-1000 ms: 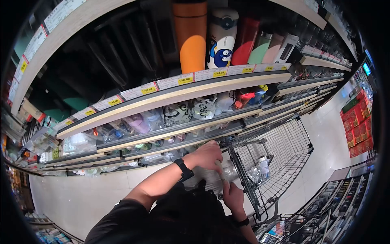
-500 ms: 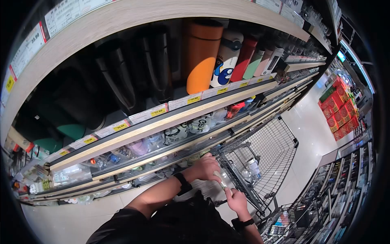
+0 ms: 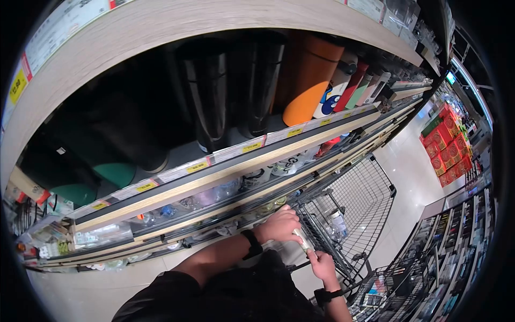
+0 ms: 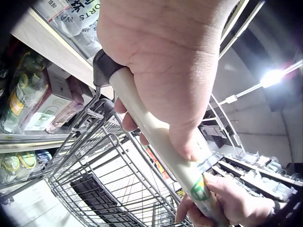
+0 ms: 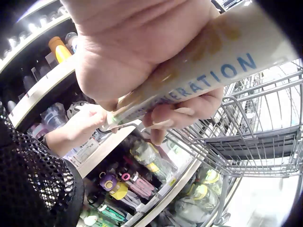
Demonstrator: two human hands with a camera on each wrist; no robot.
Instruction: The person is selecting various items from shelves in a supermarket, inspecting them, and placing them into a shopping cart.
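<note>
My left hand (image 3: 279,225) grips the pale handle bar (image 4: 158,139) of a wire shopping cart (image 3: 370,198), near the end with a dark cap. Farther along the same bar my right hand (image 3: 323,265) holds on, its fingers (image 5: 187,111) curled beneath the bar. Blue lettering and yellow marks show on the bar in the right wrist view; a green emblem is on it in the left wrist view. Inside the cart lies a clear container with a white label (image 3: 338,221). Both wrists wear dark bands.
A store shelf runs along the left, bearing black tumblers (image 3: 206,96), an orange flask (image 3: 314,80) and price tags. Bagged bottles (image 5: 128,187) fill lower shelves. Red boxes (image 3: 446,145) are stacked ahead beyond the tiled aisle (image 3: 402,172). Another rack (image 3: 456,247) stands at right, with a dark wire basket (image 3: 394,287) before it.
The head view has turned and shifted, first bringing the red boxes closer in, then sliding the shelf's flasks rightward. Both hands keep their hold on the cart's handle bar.
</note>
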